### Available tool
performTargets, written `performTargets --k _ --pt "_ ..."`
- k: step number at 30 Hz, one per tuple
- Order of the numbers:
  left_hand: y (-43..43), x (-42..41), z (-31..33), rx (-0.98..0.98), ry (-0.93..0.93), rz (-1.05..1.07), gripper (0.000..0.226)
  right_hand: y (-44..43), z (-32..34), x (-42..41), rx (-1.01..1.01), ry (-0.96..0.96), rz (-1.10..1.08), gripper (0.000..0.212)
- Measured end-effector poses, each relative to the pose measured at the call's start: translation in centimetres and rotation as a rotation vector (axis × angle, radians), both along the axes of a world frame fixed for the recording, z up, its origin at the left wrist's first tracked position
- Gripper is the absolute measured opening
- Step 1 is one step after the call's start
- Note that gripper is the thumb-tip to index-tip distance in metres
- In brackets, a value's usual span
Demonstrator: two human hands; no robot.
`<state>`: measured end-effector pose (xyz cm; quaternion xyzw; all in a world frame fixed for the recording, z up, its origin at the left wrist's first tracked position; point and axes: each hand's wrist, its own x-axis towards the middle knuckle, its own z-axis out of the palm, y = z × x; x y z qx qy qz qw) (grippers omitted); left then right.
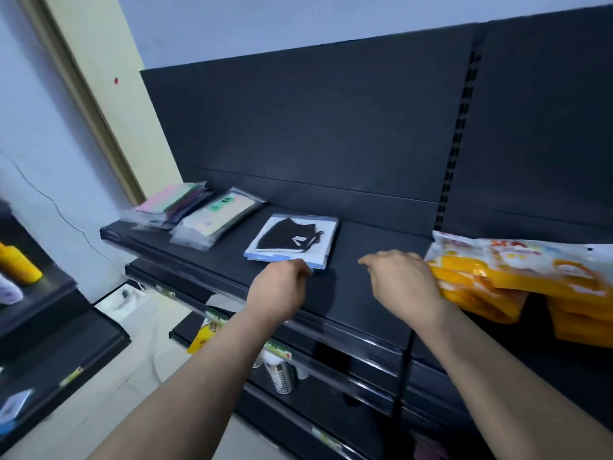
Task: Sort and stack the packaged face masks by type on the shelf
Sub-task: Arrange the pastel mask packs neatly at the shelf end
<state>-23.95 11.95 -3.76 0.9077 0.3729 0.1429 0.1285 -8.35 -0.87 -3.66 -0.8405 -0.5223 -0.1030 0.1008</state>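
Squaring the black mask pack [293, 240] on the shelf [365, 303], left of centre.
Our left hand [278, 287] pinches its near edge; our right hand [401, 280] hangs loosely curled, empty. We judge a tug could slide it off.

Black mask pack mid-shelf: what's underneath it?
Blue edges of what look like more flat packs show beneath the black mask pack, stacked on the shelf. Their faces are covered, so type and count are unclear. The left hand grips the stack's near edge.
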Motion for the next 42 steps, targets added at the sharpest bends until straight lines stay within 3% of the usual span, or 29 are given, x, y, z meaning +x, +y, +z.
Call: performTargets --k 6,12,18,23,24,30,36,42 --pt "8.5 -4.2 -0.7 -0.012 -0.078 -0.017 0.031 7.1 -1.6 -3.3 -0.124 0.107 -0.123 0.045" --pt "13.7 -1.8 -1.7 -0.166 0.067 -0.049 0.058 9.2 -2.2 -3.3 -0.165 0.146 -0.206 0.053" --pt "16.3 1.5 -2.5 -0.299 0.147 -0.047 0.063 11.8 -2.2 -3.5 -0.104 0.377 -0.119 0.048" --pt "16.8 1.6 -3.1 -0.243 0.173 0.014 0.064 12.9 -3.3 -4.4 -0.15 0.312 -0.042 0.047" --pt "17.4 4.7 -3.3 -0.226 0.195 0.018 0.066 13.4 -4.0 -1.7 -0.132 0.342 -0.06 0.046" --pt "15.1 8.5 -3.4 -0.178 0.257 -0.057 0.068 11.9 -2.9 1.7 -0.101 0.186 -0.238 0.025" --pt "10.0 11.6 -3.6 -0.1 0.328 -0.211 0.065 9.9 -1.5 3.4 -0.231 0.029 -0.494 0.018" --pt "14.0 9.0 -2.5 -0.124 0.147 -0.234 0.049 13.0 -1.9 1.7 -0.088 0.077 -0.306 0.023"
